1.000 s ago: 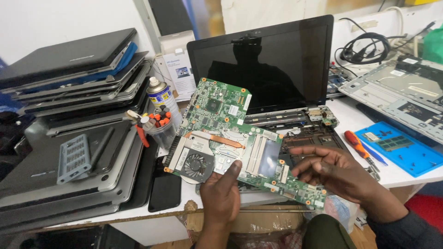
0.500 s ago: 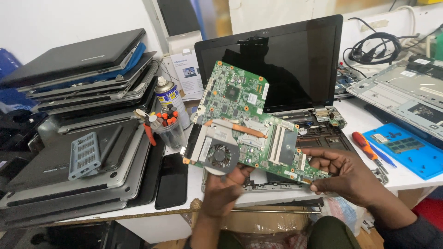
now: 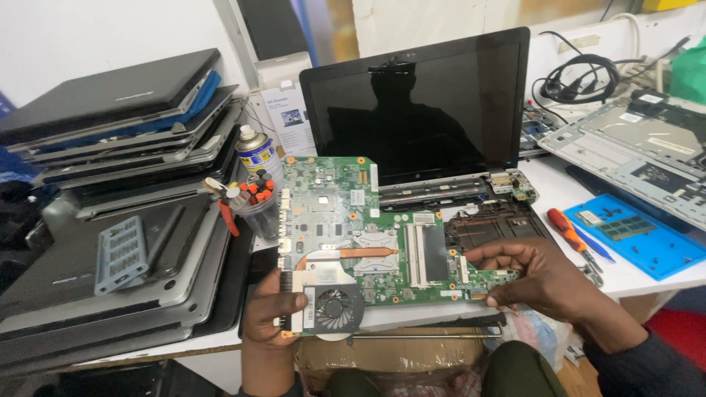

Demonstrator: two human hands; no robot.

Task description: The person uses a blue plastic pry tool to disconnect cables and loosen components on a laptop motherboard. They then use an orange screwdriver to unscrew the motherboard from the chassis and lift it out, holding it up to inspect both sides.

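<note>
Both hands are clamped on the green board [image 3: 353, 242], held up over the desk's front edge: left hand [image 3: 268, 312] pinches the fan corner, right hand [image 3: 540, 279] grips the far right end. Open laptop [image 3: 423, 110] sits right behind it, so not much room there. Laptop stack [image 3: 118, 140] crowds the left, with a spray can [image 3: 254, 151] with a blue-yellow label beside it. White box [image 3: 283, 110] behind. Blue mat [image 3: 647, 239] and orange screwdriver [image 3: 566, 228] lie right.
</note>
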